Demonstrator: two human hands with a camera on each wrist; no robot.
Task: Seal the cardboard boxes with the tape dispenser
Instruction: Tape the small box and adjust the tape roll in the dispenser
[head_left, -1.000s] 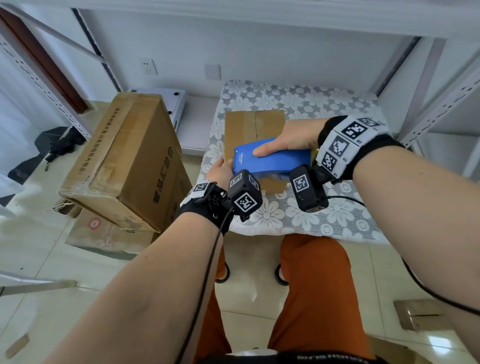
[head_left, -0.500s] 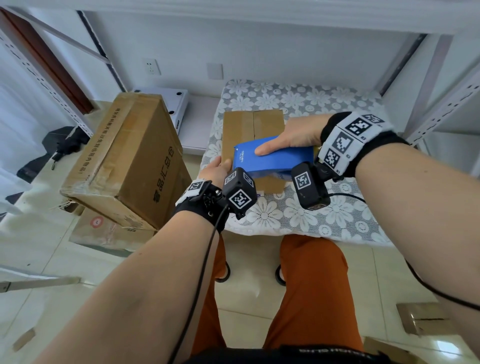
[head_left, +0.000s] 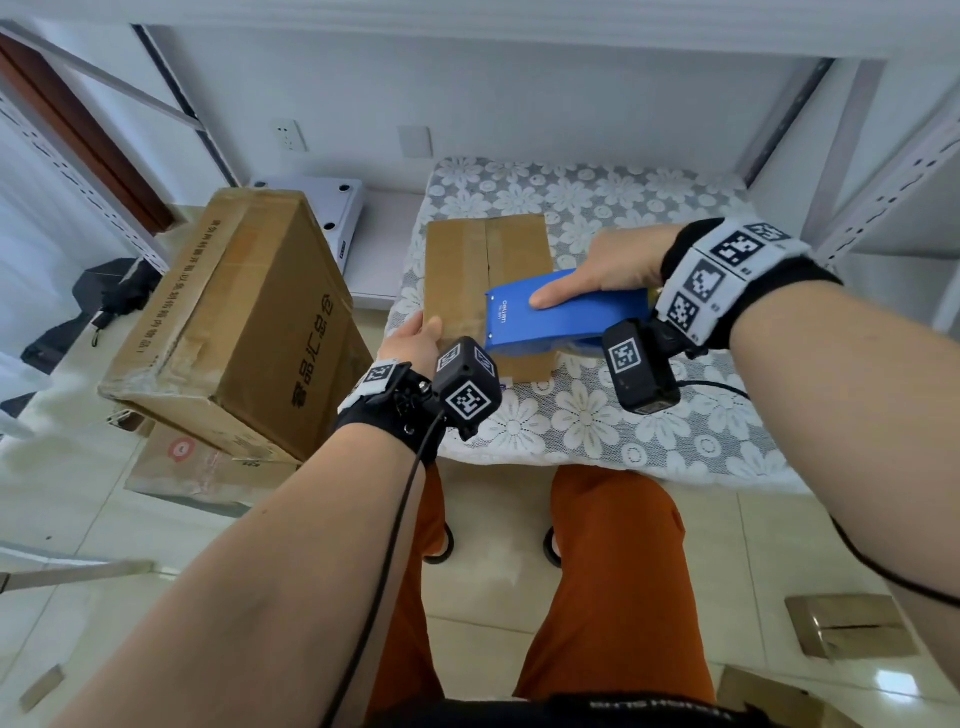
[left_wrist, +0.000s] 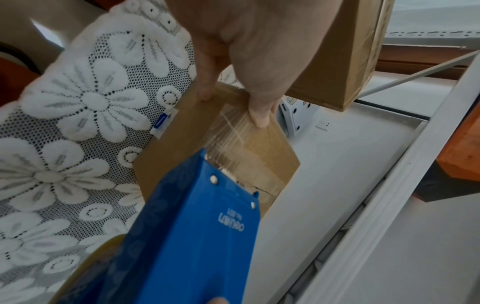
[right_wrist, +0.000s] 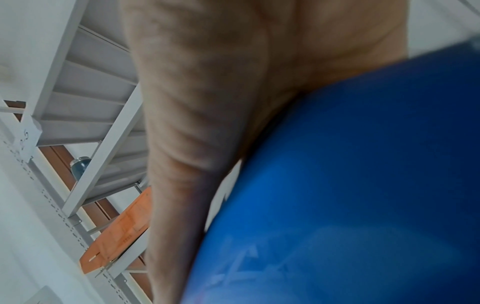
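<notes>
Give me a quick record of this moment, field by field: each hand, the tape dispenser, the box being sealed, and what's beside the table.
left hand: pinches the near left corner of the small box, thumb on the tape end
right hand: grips the tape dispenser, thumb along its side
tape dispenser: blue, over the box top
tape: clear strip, stretched from thumb to dispenser
small box: flaps closed, on floral tablecloth
large box: tilted, left of table

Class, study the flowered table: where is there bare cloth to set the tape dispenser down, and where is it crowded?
Bare cloth lies beyond the small box, and at the near right edge. It is crowded at the box's near end, where the left hand, right hand and tape dispenser meet.
</notes>
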